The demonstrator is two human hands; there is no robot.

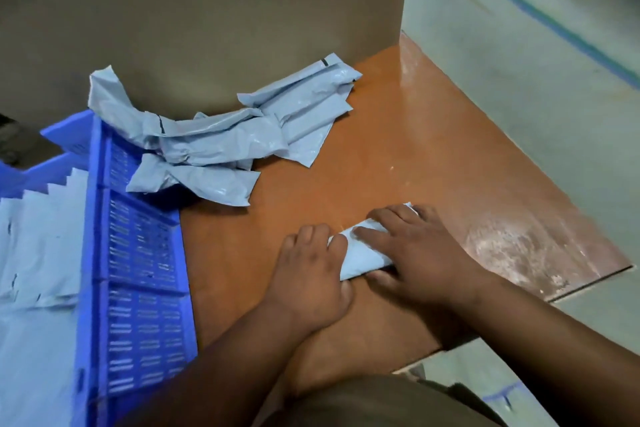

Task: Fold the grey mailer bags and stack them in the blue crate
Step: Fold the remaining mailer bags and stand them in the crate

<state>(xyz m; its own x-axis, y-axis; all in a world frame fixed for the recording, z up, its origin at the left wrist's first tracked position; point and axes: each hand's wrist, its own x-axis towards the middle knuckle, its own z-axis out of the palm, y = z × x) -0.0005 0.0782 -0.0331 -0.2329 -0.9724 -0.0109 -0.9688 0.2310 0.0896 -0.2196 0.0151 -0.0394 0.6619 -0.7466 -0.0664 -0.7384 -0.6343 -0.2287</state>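
On table (398,149), folded mailer bag (363,255) between grips: left hand (311,274) pinching edge, right hand (412,253) pressing flat.

Both forearms extended forward, left hand (310,274) fingers curled, right hand (412,253) flat, fingers spread.

No text, label, brand or number can be read anywhere in the view. The loose grey mailer bags (242,135) on the tabletop (433,156) carry only short dark marks, too small and blurred to read. The blue crate (138,253) bears no legible marking.
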